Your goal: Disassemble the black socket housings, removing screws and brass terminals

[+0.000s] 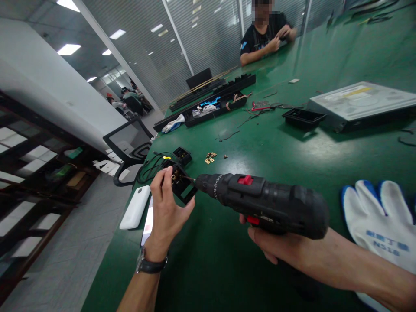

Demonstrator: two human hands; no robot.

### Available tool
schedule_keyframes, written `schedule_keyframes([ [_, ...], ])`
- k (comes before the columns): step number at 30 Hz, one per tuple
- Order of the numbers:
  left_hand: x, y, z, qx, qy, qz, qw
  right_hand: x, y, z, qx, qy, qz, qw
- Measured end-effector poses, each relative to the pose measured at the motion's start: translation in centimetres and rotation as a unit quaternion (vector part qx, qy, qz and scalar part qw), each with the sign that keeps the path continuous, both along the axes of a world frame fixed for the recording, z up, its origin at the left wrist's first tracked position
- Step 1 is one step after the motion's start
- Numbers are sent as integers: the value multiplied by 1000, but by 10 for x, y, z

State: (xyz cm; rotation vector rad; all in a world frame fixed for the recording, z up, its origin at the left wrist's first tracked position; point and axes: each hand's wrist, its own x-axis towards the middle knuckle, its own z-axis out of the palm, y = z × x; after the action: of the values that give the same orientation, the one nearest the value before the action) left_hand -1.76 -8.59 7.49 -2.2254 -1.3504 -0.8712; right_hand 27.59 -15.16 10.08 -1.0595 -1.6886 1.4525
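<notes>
My right hand (pixel 276 247) is wrapped round the grip of a black cordless drill (pixel 260 197) with red switches. The drill lies nearly level and points left, its thin bit reaching into a small black plastic housing (pixel 185 190). Brass-coloured metal parts show inside that housing. My left hand (pixel 169 208), with a black-strapped watch on the wrist, grips the housing between fingers and thumb. Just beyond it sit another small black housing (pixel 182 154) and a coiled black cable (pixel 147 171). A little pile of brass pieces (pixel 210 157) lies on the green table (pixel 214 268).
A white phone-like object (pixel 135 208) and a lit phone (pixel 147 225) lie left of my wrist. White-and-blue gloves (pixel 377 221) rest at right. Farther off are a black tray (pixel 303 118), a flat metal box (pixel 364 102), and long black trunking (pixel 217 108). A person (pixel 264 37) sits across the table.
</notes>
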Motion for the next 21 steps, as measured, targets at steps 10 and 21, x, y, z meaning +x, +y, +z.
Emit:
schedule_keyframes([
  [10, 5, 2, -5, -20, -22, 0, 1000, -3, -1, 1, 34, 5, -20, 999],
  [21, 7, 3, -2, -23, -5, -9, 1000, -1, 4, 0, 46, 31, 17, 998],
])
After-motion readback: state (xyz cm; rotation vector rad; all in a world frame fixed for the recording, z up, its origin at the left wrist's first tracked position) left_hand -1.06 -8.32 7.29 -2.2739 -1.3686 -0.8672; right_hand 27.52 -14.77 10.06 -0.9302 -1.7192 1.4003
